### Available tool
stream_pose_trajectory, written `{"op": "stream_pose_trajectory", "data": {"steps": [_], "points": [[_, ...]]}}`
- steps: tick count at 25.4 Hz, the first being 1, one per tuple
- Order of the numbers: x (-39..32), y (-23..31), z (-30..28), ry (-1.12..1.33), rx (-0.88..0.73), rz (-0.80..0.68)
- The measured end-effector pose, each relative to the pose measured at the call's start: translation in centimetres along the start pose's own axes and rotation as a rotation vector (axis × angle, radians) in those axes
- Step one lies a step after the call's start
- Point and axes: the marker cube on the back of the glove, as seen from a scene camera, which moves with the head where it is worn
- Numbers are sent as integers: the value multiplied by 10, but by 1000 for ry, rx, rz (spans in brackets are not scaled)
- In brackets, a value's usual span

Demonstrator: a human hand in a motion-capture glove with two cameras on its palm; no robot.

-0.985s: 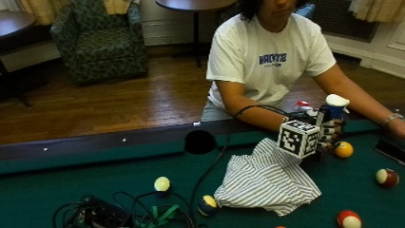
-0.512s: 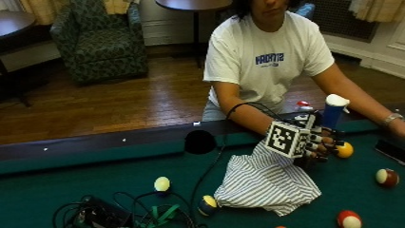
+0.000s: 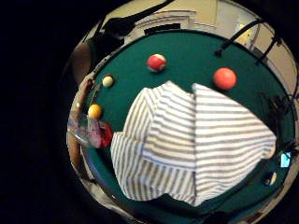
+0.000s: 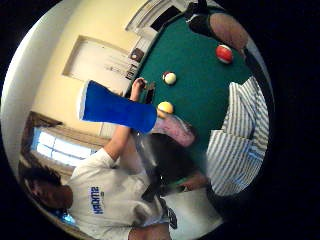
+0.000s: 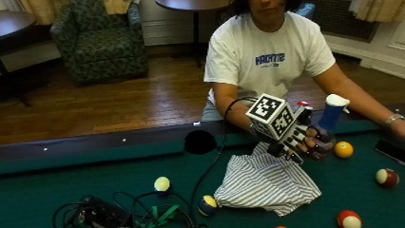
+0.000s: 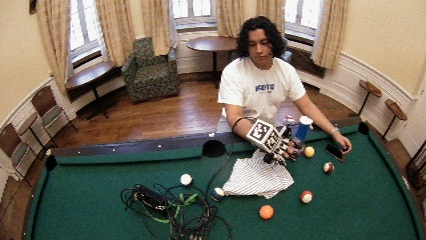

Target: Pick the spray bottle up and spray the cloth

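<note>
The fingers [image 5: 303,148] of the gloved right hand [image 5: 294,137] are hanging spread and only slightly bent, enclosing nothing; the fingertips are pointing down toward the striped cloth [image 5: 265,183] and appear to be just clear of it, though contact cannot be ruled out from the outside view. The spray bottle [image 5: 329,116] is standing upright immediately beside the hand, on the counter [image 5: 95,190] near the rail on the person's side, its blue body and white top showing past the knuckles; whether a fingertip is grazing it cannot be told. The thumb side palm view is showing the blue body [image 4: 117,110] close to the palm, which supports nearness only, not a hold. In judgement, the bottle is behaving as a stiff, smooth plastic item, light to moderate depending on the fill, which is not visible; the sensible hold is around the neck beneath the trigger head, with the index finger left free for the trigger. The cloth is lying rumpled on the green felt below the palm, soft and limp, and is likely to shift if brushed. A yellow ball [image 5: 343,149] is sitting just beside the bottle and could be knocked during the reach. The person's bare hand [image 5: 395,126] is resting at the far side.
</note>
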Motion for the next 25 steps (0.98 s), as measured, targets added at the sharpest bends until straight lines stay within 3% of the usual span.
{"op": "stream_pose_trajectory", "data": {"steps": [13, 25], "points": [[-32, -35, -74, 306, -33, -53], [-28, -29, -91, 346, -78, -19]]}}
